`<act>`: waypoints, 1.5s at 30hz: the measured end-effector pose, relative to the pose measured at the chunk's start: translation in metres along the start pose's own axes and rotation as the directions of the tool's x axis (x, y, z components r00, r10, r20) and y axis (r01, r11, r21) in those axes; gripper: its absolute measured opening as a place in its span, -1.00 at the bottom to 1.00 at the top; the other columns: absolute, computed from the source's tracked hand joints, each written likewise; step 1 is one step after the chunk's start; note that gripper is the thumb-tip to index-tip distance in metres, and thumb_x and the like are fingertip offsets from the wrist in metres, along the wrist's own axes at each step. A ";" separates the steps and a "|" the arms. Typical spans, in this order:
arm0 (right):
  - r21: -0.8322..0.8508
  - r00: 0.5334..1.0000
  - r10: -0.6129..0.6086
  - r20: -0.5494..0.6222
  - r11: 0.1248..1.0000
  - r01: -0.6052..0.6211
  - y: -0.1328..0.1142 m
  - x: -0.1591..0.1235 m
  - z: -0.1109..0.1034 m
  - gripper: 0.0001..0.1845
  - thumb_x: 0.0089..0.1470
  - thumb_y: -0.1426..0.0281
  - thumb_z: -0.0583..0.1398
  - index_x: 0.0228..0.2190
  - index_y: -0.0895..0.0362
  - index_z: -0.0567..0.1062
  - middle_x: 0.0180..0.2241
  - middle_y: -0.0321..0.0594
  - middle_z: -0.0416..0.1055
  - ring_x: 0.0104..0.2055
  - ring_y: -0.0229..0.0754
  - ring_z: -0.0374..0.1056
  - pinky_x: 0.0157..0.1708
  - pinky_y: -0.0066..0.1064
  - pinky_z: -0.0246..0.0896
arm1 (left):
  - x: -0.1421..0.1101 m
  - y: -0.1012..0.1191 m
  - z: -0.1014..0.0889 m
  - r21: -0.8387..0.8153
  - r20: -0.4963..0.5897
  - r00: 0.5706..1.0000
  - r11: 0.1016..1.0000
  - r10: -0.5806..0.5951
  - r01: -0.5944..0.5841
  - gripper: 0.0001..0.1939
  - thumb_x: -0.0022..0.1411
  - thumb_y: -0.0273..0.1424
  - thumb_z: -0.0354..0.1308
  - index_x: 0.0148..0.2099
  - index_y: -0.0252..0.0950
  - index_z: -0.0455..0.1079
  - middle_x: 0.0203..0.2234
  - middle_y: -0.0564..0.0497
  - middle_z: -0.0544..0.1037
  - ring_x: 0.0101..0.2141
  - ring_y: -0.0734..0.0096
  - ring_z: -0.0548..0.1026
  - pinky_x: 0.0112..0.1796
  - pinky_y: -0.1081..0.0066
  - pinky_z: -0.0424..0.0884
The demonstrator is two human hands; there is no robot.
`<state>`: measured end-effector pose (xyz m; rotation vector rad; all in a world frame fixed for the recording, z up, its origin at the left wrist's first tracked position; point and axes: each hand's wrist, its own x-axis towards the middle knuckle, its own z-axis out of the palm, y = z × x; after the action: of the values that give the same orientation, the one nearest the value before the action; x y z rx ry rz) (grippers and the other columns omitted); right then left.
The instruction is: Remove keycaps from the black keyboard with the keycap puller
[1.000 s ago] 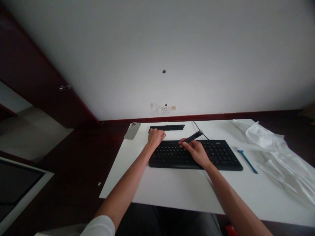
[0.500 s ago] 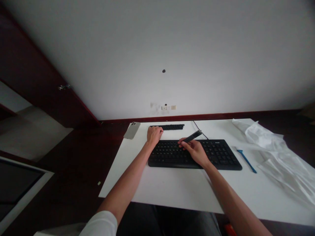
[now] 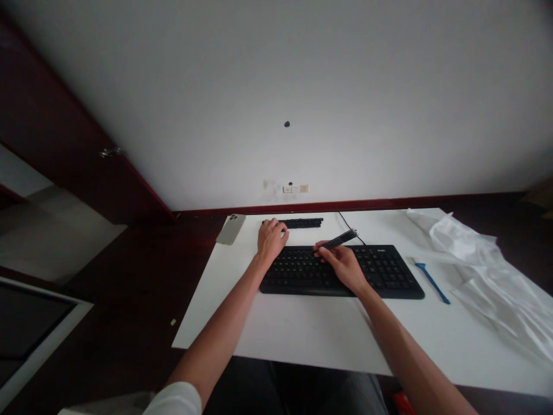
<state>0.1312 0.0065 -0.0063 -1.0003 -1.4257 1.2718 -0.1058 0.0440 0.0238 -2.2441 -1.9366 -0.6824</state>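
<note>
My right hand is closed around a slim black stick-like tool with thin wires at its far end. It rests over the middle of a black keyboard, the tool's near end close to the keys. My left hand lies past the keyboard's upper left corner, at the left end of rows of small black pieces that look like keycaps. Its fingers are bent with the thumb close to them; what they hold, if anything, is hidden.
On the white table, a phone lies back left. A blue brush sits right of the keyboard, beside crumpled white plastic sheeting. A black cable runs from the keyboard toward the wall.
My left fingers have shifted slightly at the left end of the rows, and the thumb shows more. The tool in my right hand has tilted a little to the right.
</note>
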 end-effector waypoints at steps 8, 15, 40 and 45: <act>-0.091 0.999 -0.035 -0.025 0.995 0.032 0.005 -0.001 0.001 -0.53 0.17 0.01 0.29 -0.10 0.12 0.59 -0.12 -0.08 0.63 -0.13 0.02 0.57 -0.11 -0.20 0.48 | -0.073 0.045 -0.019 -0.225 0.077 0.978 0.960 0.191 -0.170 -0.64 0.19 -0.11 0.37 -0.10 -0.22 0.48 -0.08 -0.06 0.46 0.00 0.13 0.39 -0.01 0.18 0.37; -0.153 0.999 -0.032 0.014 0.988 0.033 -0.003 -0.005 0.004 -0.56 0.19 0.05 0.27 -0.09 0.12 0.57 -0.16 -0.10 0.63 -0.15 0.00 0.57 -0.15 -0.25 0.47 | -0.101 0.054 -0.012 -0.259 0.125 0.974 0.954 0.188 -0.150 -0.34 0.00 -0.01 0.48 0.05 -0.23 0.40 0.05 -0.10 0.44 0.06 0.05 0.38 0.05 0.07 0.35; -0.477 0.966 -0.077 0.247 0.858 0.191 -0.026 -0.013 0.009 -0.69 0.27 0.18 0.19 -0.12 0.09 0.62 -0.29 -0.22 0.63 -0.33 -0.10 0.52 -0.27 -0.32 0.36 | -0.124 0.057 -0.025 -0.277 0.040 0.989 0.953 0.144 -0.127 -0.61 0.22 -0.20 0.38 -0.01 -0.22 0.36 -0.06 -0.07 0.48 0.00 0.11 0.42 0.02 0.08 0.36; -0.507 0.947 -0.084 0.311 0.828 0.240 -0.033 -0.015 0.013 -0.70 0.29 0.20 0.18 -0.11 0.09 0.63 -0.26 -0.21 0.64 -0.34 -0.13 0.50 -0.33 -0.37 0.32 | -0.137 0.061 -0.026 -0.263 0.082 0.979 0.952 0.186 -0.158 -0.59 0.24 -0.31 0.34 0.11 -0.18 0.38 0.00 -0.05 0.49 0.07 0.11 0.39 0.12 0.08 0.33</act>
<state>0.1225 -0.0153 0.0246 -1.0563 -2.1217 0.9158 -0.0665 -0.1016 0.0061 -2.6156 -1.7539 -0.8479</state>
